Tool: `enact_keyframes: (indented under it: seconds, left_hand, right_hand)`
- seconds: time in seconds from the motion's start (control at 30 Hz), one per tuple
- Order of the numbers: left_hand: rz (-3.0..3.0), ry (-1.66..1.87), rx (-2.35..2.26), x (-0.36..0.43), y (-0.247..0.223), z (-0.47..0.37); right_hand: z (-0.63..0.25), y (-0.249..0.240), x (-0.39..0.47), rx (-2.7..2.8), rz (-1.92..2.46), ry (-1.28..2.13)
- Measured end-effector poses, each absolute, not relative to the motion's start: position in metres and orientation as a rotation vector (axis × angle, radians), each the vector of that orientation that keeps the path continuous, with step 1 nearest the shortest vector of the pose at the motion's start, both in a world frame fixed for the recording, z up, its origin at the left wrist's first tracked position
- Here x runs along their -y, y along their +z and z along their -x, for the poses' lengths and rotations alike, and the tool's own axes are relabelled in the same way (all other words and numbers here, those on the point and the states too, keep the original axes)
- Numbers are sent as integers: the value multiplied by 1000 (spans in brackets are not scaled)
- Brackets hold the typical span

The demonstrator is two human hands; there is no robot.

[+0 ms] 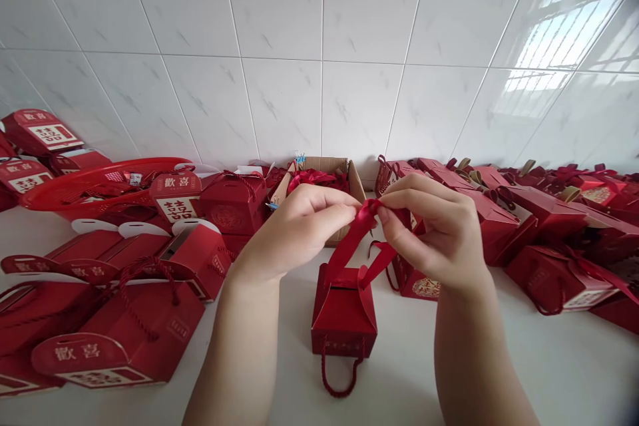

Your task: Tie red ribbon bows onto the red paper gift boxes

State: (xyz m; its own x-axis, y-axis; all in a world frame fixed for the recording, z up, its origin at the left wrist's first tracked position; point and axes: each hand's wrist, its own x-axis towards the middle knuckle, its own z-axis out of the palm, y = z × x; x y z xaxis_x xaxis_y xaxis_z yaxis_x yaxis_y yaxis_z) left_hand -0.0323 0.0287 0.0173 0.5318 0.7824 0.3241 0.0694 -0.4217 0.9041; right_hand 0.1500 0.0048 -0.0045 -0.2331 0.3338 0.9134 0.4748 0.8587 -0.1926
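Note:
A small red gift box (343, 313) stands on the white tabletop in front of me, its rope handle (340, 391) hanging toward me. From its top a red satin ribbon (347, 249) rises in two strands to my fingers. My left hand (302, 226) pinches the ribbon between thumb and forefinger. Right beside it, my right hand (429, 226) pinches the same ribbon, and the two sets of fingertips nearly touch above the box. Whether a knot lies between them is hard to make out.
An open cardboard box (357, 190) with red ribbons stands against the tiled wall. At left are a red plastic basket (64, 196) and several red gift boxes (134, 326). More red boxes (554, 213) crowd the right side, some with ribbons.

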Motion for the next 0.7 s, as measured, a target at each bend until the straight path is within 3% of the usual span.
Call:
enact_keyframes:
  seconds: [0.33, 0.7]
  left_hand:
    - [-2157, 1169, -748, -20, 20, 30]
    - [-2069, 1390, -858, -21, 16, 29]
  right_hand:
    - [-149, -5, -7, 1782, 585, -192]
    - [-143, -4, -6, 1701, 587, -54]
